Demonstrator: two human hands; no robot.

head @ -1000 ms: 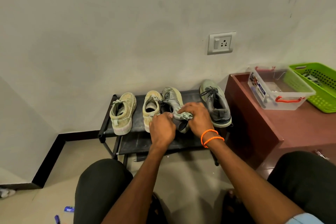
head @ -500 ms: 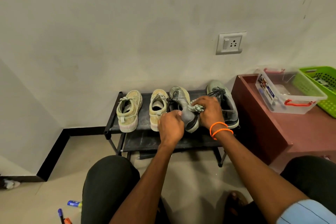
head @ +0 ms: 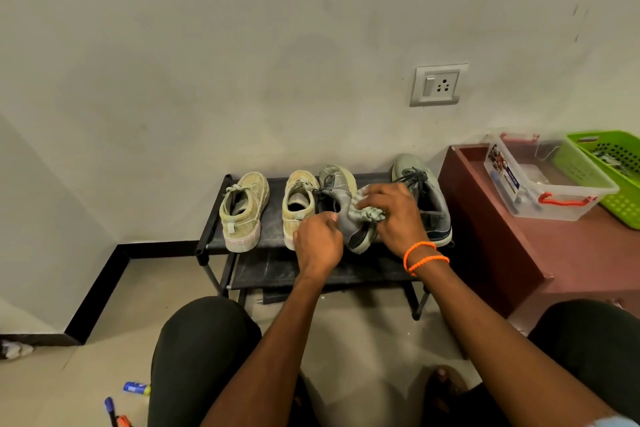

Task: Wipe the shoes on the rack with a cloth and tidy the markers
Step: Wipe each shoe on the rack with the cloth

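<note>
Left hand [head: 318,246]: fingers curled round the heel end of the grey shoe [head: 341,204], tilting it onto its side. Judged purpose: to steady the shoe and turn its side panel toward the other hand.
Right hand [head: 391,215]: fingers bent and bunched over the cloth [head: 369,214], pressing it against the upturned side of the grey shoe. A wad of cloth shows just under the fingertips; the thumb's position cannot be told.
Cloth: crumpled, pale green-grey, trapped between the right fingers and the shoe. Bunching probably gives a firmer rubbing pad.
Grey shoe: between the two hands, heel lifted off the rack [head: 211,239], toe toward the wall.
Other shoes: beige pair [head: 242,211] upright on the top shelf, left of the left fingers; the nearer beige shoe [head: 298,201] sits just beside them. The second grey shoe [head: 426,198] stands just behind the right fingers, partly hidden.
Markers [head: 136,388]: on the floor, well apart from both hands, below and left of the left forearm; not yet gathered.
Clear box [head: 540,184] and green basket [head: 609,163]: on the red-brown stand, right of the right fingers; perhaps where the markers go.
Step, as judged: wiping in progress; marker tidying outstanding.
</note>
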